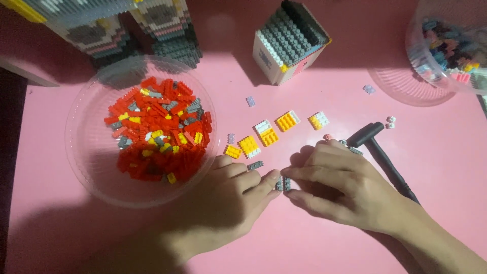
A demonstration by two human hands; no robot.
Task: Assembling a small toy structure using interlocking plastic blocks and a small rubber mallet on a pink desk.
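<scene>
My left hand [231, 195] and my right hand [340, 185] meet at the middle of the pink table [304, 91], fingertips pinching a small stack of grey bricks [283, 183] from both sides. A loose grey brick [255, 165] lies just above my left fingers. A row of small yellow-and-white brick assemblies [268, 134] runs diagonally beyond the hands. A black hammer [380, 152] lies to the right, partly under my right hand.
A clear bowl [81, 167] of red, yellow and grey bricks stands at left. A second clear tub [446, 45] of mixed bricks is at far right. A built block cube [289, 43] and larger brick models [127, 25] stand at the back.
</scene>
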